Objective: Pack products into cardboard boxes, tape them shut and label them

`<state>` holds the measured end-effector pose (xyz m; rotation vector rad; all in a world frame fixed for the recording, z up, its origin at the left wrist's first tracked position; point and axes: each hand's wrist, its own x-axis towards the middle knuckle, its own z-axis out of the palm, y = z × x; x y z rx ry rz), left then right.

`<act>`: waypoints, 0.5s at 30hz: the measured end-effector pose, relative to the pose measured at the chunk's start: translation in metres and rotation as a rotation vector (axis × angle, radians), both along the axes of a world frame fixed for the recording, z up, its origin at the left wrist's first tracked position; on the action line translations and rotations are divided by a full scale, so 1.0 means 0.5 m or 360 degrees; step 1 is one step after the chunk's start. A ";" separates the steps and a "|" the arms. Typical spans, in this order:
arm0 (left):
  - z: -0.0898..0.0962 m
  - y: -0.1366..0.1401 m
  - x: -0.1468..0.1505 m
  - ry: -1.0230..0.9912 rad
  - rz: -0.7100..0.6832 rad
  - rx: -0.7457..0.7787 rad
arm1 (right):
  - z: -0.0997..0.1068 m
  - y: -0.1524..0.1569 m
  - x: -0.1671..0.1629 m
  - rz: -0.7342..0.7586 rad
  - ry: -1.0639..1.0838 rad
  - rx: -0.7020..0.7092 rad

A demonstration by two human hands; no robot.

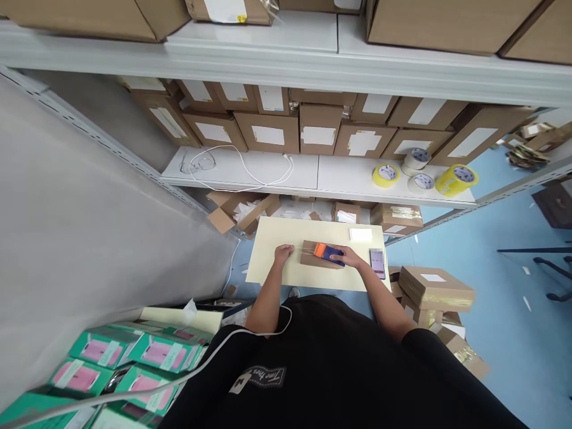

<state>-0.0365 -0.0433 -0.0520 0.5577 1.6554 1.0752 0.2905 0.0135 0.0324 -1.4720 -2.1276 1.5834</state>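
My right hand [347, 257] grips an orange and dark blue tape dispenser [329, 252] from its right side. The dispenser is over a small brown cardboard box [308, 260], hiding part of its top. A thin, pale strip of tape [304, 249] runs leftward from the dispenser across the box's left side. Its far end is pinched in my left hand [283, 252], which is closed to the left of the box. All of this is above a pale yellow table [268, 229]. Whether the tape touches the box I cannot tell.
A phone [377, 263] and a white stack of paper [360, 234] lie on the table's right. Tape rolls [420, 182] and a white cable [250, 173] sit on the shelf [308, 170]. Stacked boxes [435, 286] stand right; green boxes [152, 351] are lower left.
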 end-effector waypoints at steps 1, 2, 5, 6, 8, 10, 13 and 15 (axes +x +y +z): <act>-0.009 0.003 0.001 -0.0023 -0.0004 -0.0032 | 0.002 -0.001 -0.002 0.0001 -0.0017 0.0010; -0.017 0.006 0.002 -0.0043 -0.0009 -0.0062 | 0.004 -0.002 -0.004 -0.0001 -0.0030 0.0016; -0.038 0.012 0.005 -0.0091 -0.0023 -0.0145 | 0.010 -0.003 -0.009 -0.0011 -0.0049 0.0021; -0.044 0.014 0.008 -0.0106 -0.0027 -0.0174 | 0.011 -0.004 -0.011 -0.0012 -0.0045 0.0021; -0.056 0.016 0.016 -0.0137 -0.0036 -0.0239 | 0.010 -0.006 -0.013 -0.0017 -0.0022 0.0023; -0.066 0.017 0.029 -0.0168 -0.0038 -0.0305 | 0.007 -0.008 -0.014 -0.0023 0.0005 0.0034; -0.079 0.012 0.054 -0.0203 -0.0008 -0.0372 | 0.000 -0.010 -0.016 -0.0033 0.0016 0.0051; -0.085 0.005 0.072 -0.0213 0.0036 -0.0376 | -0.003 -0.009 -0.017 -0.0031 0.0014 0.0068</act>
